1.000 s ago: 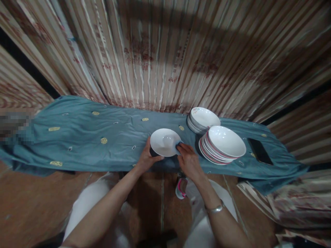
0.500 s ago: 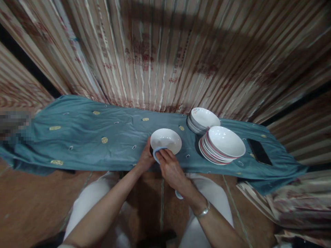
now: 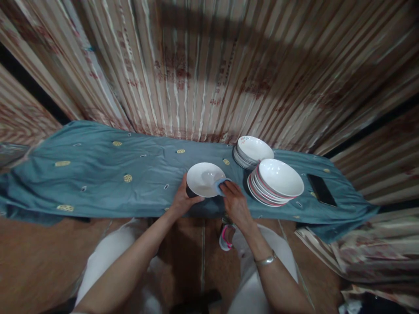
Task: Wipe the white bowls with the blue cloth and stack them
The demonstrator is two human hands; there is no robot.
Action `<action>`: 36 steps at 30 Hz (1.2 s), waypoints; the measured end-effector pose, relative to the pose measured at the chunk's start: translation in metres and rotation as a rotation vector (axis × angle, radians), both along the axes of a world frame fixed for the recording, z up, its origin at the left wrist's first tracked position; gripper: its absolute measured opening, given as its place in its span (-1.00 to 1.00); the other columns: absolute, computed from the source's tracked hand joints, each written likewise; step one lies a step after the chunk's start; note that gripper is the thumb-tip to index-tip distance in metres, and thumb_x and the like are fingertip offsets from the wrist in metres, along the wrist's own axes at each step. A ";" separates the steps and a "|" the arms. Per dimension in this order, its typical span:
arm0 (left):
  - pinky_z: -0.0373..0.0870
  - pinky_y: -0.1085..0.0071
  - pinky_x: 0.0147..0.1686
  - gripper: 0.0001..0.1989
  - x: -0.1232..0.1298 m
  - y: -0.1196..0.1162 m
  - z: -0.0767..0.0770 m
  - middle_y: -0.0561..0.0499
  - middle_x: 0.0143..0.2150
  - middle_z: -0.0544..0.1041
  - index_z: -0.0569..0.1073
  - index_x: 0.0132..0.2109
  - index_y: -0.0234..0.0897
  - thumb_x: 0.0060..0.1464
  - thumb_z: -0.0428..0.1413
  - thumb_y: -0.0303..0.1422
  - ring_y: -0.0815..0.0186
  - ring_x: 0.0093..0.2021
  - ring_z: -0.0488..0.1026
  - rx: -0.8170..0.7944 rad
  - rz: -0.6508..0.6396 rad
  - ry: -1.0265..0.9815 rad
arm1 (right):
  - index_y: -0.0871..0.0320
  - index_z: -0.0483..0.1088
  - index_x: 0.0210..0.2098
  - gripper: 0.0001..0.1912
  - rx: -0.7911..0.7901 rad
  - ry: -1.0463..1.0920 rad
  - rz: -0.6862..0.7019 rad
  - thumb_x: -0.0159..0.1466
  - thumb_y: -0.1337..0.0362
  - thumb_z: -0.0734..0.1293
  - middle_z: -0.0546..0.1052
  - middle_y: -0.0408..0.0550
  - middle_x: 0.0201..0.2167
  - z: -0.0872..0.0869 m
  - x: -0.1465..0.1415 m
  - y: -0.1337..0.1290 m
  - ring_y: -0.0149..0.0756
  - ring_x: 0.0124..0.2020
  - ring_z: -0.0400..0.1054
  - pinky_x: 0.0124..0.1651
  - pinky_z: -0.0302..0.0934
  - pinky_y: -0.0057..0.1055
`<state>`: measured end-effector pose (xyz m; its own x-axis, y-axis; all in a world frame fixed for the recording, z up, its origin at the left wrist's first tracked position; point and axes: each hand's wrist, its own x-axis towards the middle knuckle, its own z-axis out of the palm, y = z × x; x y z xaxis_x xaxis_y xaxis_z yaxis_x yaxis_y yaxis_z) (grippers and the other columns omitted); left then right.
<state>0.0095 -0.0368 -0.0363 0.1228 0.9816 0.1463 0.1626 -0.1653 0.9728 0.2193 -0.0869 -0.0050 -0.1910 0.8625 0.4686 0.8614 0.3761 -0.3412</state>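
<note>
A white bowl point(image 3: 204, 176) with a dark outside is tilted over the front part of the cloth-covered table. My left hand point(image 3: 183, 200) grips its left and near side, the thumb along the lower edge. A light blue cloth point(image 3: 221, 186) lies against the bowl's right rim, pressed there by the fingers of my right hand point(image 3: 235, 201). To the right stands a stack of white bowls with red rims point(image 3: 280, 179). Behind it is another stack of white dishes point(image 3: 254, 150), the top one with a small flower print.
The teal cloth point(image 3: 108, 174) with yellow prints covers the long table. A black phone point(image 3: 321, 190) lies at the right. A striped curtain point(image 3: 196, 74) hangs behind the table, and my knees are below its front edge.
My right hand and the blue cloth have moved from the bowl's near left side to its right rim. My left thumb now shows below the bowl. The view has shifted slightly.
</note>
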 end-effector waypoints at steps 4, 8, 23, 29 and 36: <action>-0.08 0.08 0.36 0.15 0.000 0.001 -0.002 -0.26 0.38 0.19 0.01 0.37 -0.29 -0.33 0.39 -0.22 0.02 0.38 0.10 -0.025 -0.001 -0.021 | 0.23 0.41 0.09 -0.52 0.012 0.161 -0.110 0.24 0.45 0.10 0.47 0.16 0.09 -0.008 0.011 0.012 -0.11 0.13 0.35 0.19 0.26 -0.11; -0.11 0.10 0.37 0.21 0.000 0.001 0.000 -0.31 0.39 0.15 0.00 0.37 -0.34 -0.39 0.41 -0.20 0.00 0.39 0.06 -0.054 0.005 -0.015 | 0.26 0.43 0.02 -0.58 -0.094 0.344 -0.188 0.27 0.33 0.10 0.58 0.16 -0.11 -0.012 0.011 0.021 -0.14 -0.07 0.47 -0.01 0.34 -0.26; -0.03 0.04 0.34 0.07 0.000 0.002 0.002 -0.20 0.31 0.29 0.11 0.32 -0.24 -0.32 0.40 -0.16 0.00 0.34 0.16 -0.002 -0.021 -0.058 | 0.11 0.50 -0.29 -0.64 -0.370 -0.129 -0.284 0.23 0.44 0.08 0.59 -0.05 -0.34 0.021 0.000 0.105 -0.22 -0.29 0.47 -0.23 0.25 -0.41; 0.15 0.02 0.26 0.02 -0.001 0.001 0.008 -0.20 0.21 0.40 0.14 0.30 -0.28 -0.29 0.38 -0.14 -0.02 0.24 0.30 0.015 -0.041 -0.030 | 0.16 0.53 -0.13 -0.64 -0.383 -0.283 -0.178 0.28 0.46 0.15 0.61 0.09 -0.14 0.040 -0.036 0.133 -0.19 -0.10 0.49 -0.07 0.25 -0.41; 0.13 0.01 0.27 0.07 -0.002 0.000 0.008 -0.19 0.24 0.38 0.07 0.34 -0.25 -0.28 0.38 -0.14 -0.01 0.26 0.28 -0.023 -0.052 -0.034 | 0.32 0.46 0.01 -0.62 -0.335 -0.383 0.008 0.32 0.48 0.13 0.57 0.25 -0.11 0.037 -0.076 0.130 -0.12 -0.07 0.44 0.05 0.20 -0.26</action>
<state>0.0077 -0.0366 -0.0282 0.1690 0.9772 0.1283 0.1216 -0.1499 0.9812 0.1431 0.0433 0.0324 -0.3019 0.9514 0.0616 0.9460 0.3069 -0.1044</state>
